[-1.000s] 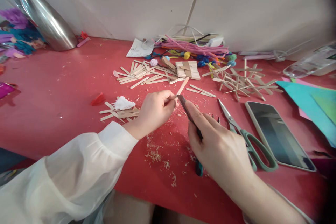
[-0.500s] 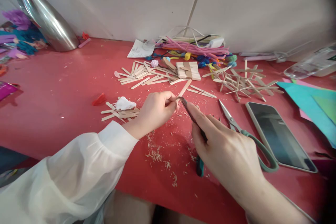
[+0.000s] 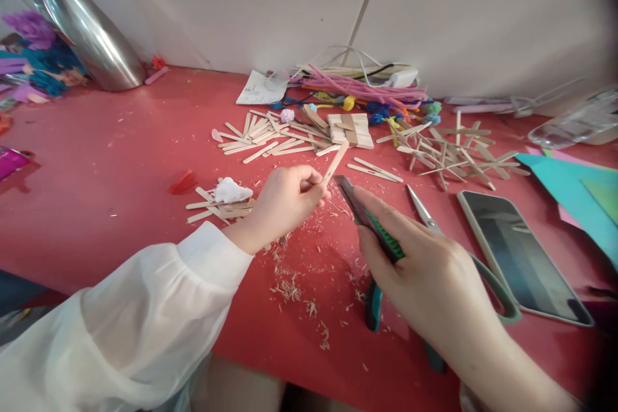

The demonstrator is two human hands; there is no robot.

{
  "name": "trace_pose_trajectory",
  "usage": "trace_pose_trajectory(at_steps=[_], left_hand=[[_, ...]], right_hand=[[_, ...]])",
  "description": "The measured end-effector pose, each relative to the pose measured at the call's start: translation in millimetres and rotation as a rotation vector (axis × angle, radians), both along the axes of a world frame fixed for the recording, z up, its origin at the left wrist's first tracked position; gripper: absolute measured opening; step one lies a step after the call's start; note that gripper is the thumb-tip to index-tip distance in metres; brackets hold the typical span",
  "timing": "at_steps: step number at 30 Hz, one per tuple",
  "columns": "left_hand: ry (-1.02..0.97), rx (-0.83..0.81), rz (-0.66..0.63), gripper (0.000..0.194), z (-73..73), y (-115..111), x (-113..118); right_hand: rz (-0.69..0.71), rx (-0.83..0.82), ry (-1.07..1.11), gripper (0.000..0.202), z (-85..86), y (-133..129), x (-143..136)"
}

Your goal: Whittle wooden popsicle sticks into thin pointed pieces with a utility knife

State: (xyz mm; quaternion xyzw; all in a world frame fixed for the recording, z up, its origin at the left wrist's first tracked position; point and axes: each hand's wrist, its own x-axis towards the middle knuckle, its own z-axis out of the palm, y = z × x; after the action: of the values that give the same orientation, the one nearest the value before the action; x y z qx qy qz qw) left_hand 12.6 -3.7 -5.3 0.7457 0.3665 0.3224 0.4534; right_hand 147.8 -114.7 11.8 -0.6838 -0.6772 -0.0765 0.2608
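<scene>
Between the thumb and fingers of my left hand [image 3: 294, 199] a wooden craft stick [image 3: 335, 164] is pinched, its far end pointing up and away. My right hand [image 3: 420, 264] is closed around a green utility knife [image 3: 371, 222], index finger along its top. The knife's blade tip sits just right of the stick, apart from it. Wood shavings [image 3: 290, 286] lie scattered on the red table [image 3: 159, 122] below both hands. Left of my left wrist, a white crumpled lump [image 3: 232, 190] rests on a small pile of craft sticks [image 3: 200, 206].
Scissors [image 3: 425, 209] lie partly beneath my right hand, beside a phone [image 3: 521, 251]. More sticks [image 3: 261, 132], a stick bundle [image 3: 350, 130] and pink pipe cleaners [image 3: 357, 87] are farther back. A metal jug [image 3: 96, 29] stands back left; coloured paper [image 3: 570, 187] lies at right.
The knife has come away from the stick, moving slightly right and turning so its green body shows. My left hand keeps its pinch on the stick.
</scene>
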Motion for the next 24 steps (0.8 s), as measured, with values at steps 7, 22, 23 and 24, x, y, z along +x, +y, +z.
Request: trace_pose_trajectory(at_steps=[7, 22, 23, 24], left_hand=[[-0.006, 0.01, -0.015, 0.015, 0.7, -0.5, -1.2], [0.034, 0.118, 0.021, 0.018, 1.0, -5.6, 0.1], [0.027, 0.118, 0.025, 0.018, 0.2, -6.0, 0.2], [0.017, 0.116, 0.027, 0.018, -0.8, -6.2, 0.4]], right_hand=[[0.01, -0.046, 0.052, 0.045, 2.1, 1.6, 1.2], [-0.032, -0.236, 0.402, 0.047, 6.3, 0.1, -1.5], [-0.056, -0.263, 0.457, 0.046, 7.2, -0.2, -2.2], [-0.071, -0.284, 0.513, 0.046, 7.7, -0.3, -2.7]])
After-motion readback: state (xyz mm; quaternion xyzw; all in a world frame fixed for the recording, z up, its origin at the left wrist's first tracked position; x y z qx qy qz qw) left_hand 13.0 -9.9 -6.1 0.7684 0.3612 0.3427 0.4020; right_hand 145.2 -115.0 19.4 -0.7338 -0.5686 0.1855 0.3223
